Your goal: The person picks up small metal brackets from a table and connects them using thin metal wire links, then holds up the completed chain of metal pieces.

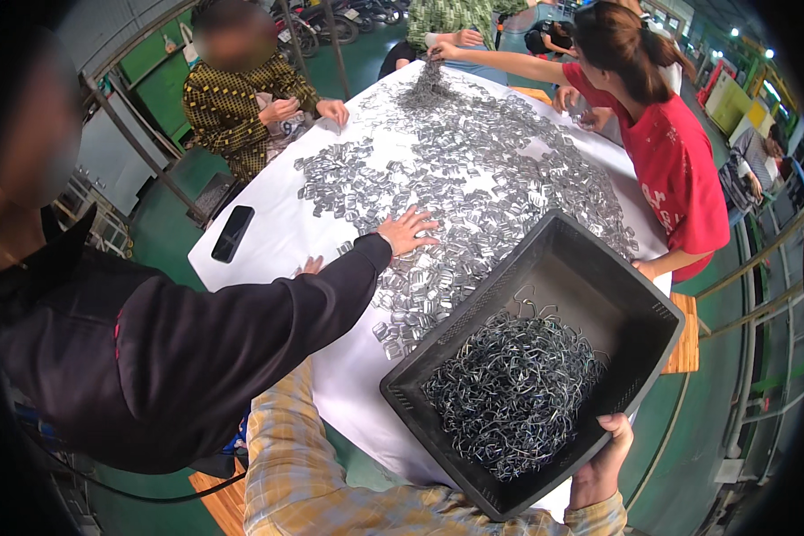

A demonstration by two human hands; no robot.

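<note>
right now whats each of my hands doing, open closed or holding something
Left hand: hidden from view, so its grip can't be told.
Right hand: closed on the rim of the black crate.

Crate [603, 277] is blk, wires [514, 389] dk grey, tabletop [281, 237] wht, sleeve [304, 447] yel/grey plaid.

— How is the scene lit?
— The white tabletop [277, 252] is lit brightly, and glints are thrown back by the metal pieces [429, 288]. Small lamps [734, 32] are seen at the upper right.
— Where is light lost?
— Inside the black crate [594, 281], which is left shaded, and on a dark sleeve [223, 335], where little detail is kept.
— And sharpness?
— The middle is rendered crisply; two heads [235, 34] are blurred over. Edges are bent toward the rim, and the corners are swallowed in black.
</note>
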